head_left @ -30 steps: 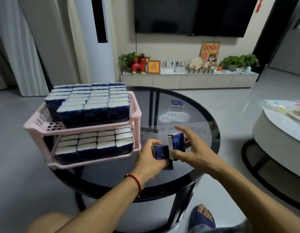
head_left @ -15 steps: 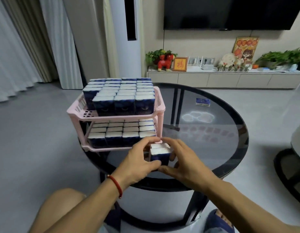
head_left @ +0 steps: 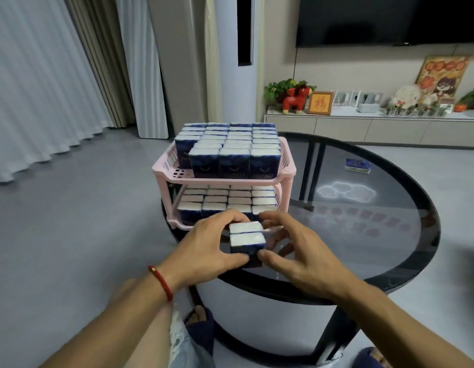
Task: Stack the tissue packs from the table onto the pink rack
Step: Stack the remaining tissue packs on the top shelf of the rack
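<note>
Your left hand [head_left: 206,251] and right hand [head_left: 297,251] clamp two upright tissue packs [head_left: 247,239] between them — the pink rack [head_left: 286,166] lies just ahead, left hand nearer.

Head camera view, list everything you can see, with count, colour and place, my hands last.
held tissue packs: two, navy with white tops, upright on table front
racked tissue packs: many, navy and white, filling both tiers
pink rack: one, two tiers, table's left side
lone tissue pack: one, blue, lying flat at far table side
table: one, round dark glass
television: one, black, wall
red toy figure: one, white cabinet
left hand, right hand: two, gripping the held pair
</note>
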Available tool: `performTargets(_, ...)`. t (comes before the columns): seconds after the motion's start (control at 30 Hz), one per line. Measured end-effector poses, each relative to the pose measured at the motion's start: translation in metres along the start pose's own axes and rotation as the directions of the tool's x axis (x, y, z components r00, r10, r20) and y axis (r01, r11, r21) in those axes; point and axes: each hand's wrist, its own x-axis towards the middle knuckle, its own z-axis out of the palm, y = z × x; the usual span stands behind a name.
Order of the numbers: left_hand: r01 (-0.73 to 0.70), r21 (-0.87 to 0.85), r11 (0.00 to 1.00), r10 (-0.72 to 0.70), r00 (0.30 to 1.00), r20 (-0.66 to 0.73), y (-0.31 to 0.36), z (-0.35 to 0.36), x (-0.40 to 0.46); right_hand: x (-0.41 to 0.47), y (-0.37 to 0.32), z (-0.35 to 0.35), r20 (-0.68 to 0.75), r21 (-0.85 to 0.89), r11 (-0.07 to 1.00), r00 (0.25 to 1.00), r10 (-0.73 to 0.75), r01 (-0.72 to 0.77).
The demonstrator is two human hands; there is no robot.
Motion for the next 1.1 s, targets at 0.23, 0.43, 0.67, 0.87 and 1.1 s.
performTargets(0.23, 0.030, -0.199, 0.979, -0.067, 0.981, -0.181, 0.001, -0.120, -0.013, 0.012, -0.010, 0.000, -0.055, 0.052, 0.999, 0.998, 0.010, -0.008)
performTargets(0.43, 0.068, -0.108, 0.992, -0.094, 0.963, -0.252, 0.002, -0.175, 0.031, 0.015, -0.011, 0.005, -0.054, 0.008, 1.000, 0.998, -0.030, 0.030)
performTargets(0.67, 0.139, -0.063, 0.988, -0.145, 0.986, -0.085, -0.020, -0.177, 0.082, 0.017, -0.002, 0.004, -0.056, -0.042, 0.998, 0.997, -0.050, 0.047)
performTargets(0.87, 0.115, 0.126, 0.985, -0.105, 0.991, -0.081, -0.038, -0.160, 0.096, 0.017, 0.003, 0.005, -0.040, -0.080, 0.996, 0.998, -0.045, 0.042)
performTargets(1.1, 0.046, 0.501, 0.865, -0.018, 0.998, -0.060, -0.041, -0.150, 0.094, 0.017, 0.003, 0.007, -0.010, -0.106, 0.994, 0.999, -0.036, 0.035)
